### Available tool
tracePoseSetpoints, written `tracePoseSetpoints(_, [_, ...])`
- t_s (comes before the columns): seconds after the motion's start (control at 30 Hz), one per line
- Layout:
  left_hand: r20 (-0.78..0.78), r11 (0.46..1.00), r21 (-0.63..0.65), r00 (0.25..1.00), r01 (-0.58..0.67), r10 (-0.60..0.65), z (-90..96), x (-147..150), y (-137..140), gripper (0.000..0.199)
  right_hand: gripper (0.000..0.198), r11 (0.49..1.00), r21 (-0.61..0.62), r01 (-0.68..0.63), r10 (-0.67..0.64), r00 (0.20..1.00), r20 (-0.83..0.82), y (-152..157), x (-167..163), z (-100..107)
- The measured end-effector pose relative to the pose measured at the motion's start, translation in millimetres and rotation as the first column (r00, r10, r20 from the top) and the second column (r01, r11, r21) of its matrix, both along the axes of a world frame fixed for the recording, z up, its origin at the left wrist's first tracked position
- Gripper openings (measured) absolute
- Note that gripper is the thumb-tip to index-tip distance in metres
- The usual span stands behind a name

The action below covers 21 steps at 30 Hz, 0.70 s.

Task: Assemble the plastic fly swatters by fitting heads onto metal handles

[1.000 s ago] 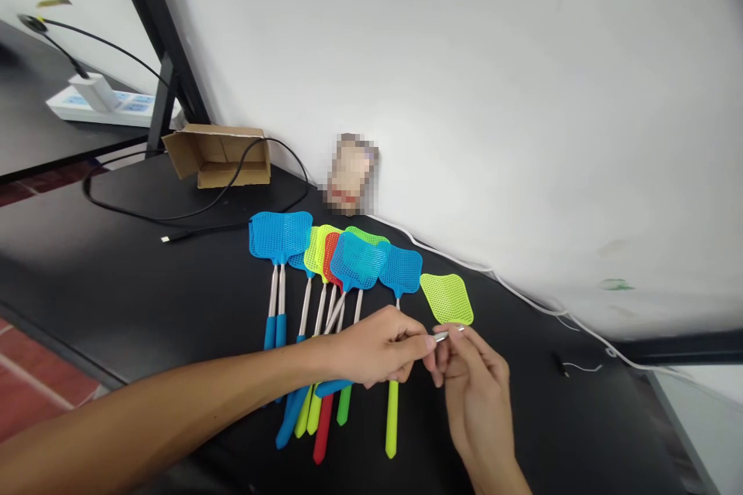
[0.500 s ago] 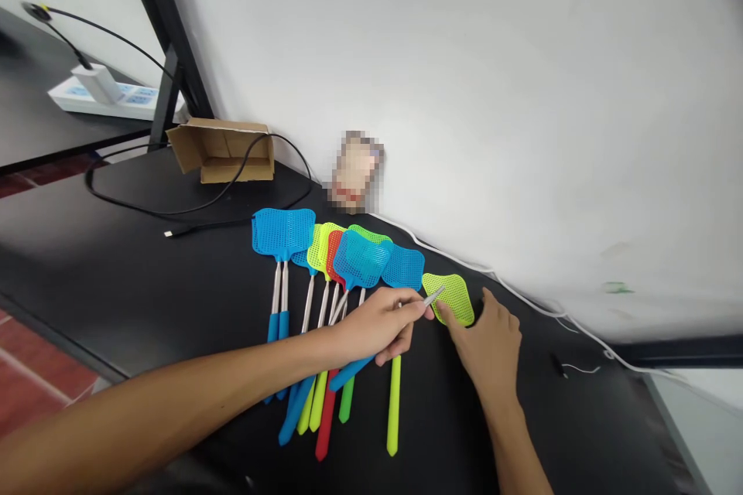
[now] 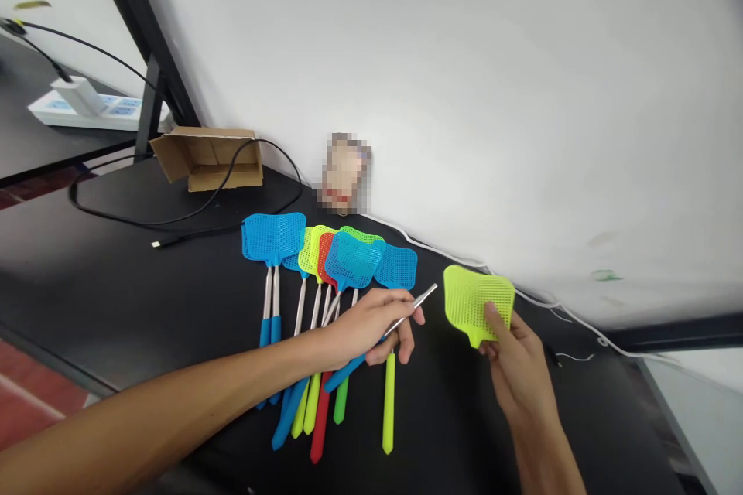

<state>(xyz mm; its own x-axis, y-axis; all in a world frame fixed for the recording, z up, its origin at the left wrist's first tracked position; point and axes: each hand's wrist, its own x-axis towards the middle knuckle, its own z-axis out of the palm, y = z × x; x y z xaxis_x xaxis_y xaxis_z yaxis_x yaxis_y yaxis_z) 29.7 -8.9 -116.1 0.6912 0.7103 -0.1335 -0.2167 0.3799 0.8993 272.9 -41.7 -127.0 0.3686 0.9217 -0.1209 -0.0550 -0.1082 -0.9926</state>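
My left hand [image 3: 365,329] is closed around the silver rod of a blue-gripped fly swatter handle [image 3: 426,295]; its bare metal tip points up to the right, and its blue grip slants down to the left. My right hand [image 3: 522,360] pinches a yellow-green fly swatter head [image 3: 473,298] by its right edge, thumb in front. A gap separates the rod tip from this head. Under and left of my left hand lie several fly swatters, among them a blue one [image 3: 272,238], a red one [image 3: 319,433] and a green one [image 3: 340,406]. A yellow-green grip [image 3: 388,402] lies below my left hand.
An open cardboard box [image 3: 226,179] and a black cable [image 3: 174,238] sit at the back left of the black table [image 3: 174,309]. A pixelated object [image 3: 345,174] leans against the white wall [image 3: 464,93]. A white cable [image 3: 464,259] runs along the wall's foot.
My right hand has taken hold of the yellow-green head and lifted it off the table, moving it to the right. My left hand still grips the rod, nearly in place.
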Motion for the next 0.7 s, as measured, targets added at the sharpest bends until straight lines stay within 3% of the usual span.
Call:
tracePoseSetpoints(0.13, [0.011, 0.998, 0.013, 0.998, 0.057, -0.058, 5.3, 0, -1, 0.034, 0.022, 0.991, 0.136, 0.004, 0.028, 0.972, -0.233, -7, -20, 14])
tracePoseSetpoints(0.37, [-0.003, 0.986, 0.009, 0.986, 0.166, -0.166, 8.9, -1, -1, 0.020, 0.023, 0.983, 0.181, -0.020, 0.072, 0.955, -0.289, -14, -34, 20])
tracePoseSetpoints(0.7, [-0.026, 0.978, 0.006, 0.978, 0.208, -0.208, 7.6, -2, -2, 0.022, 0.023, 0.985, 0.154, -0.072, 0.111, 0.959, -0.260, -19, -36, 20])
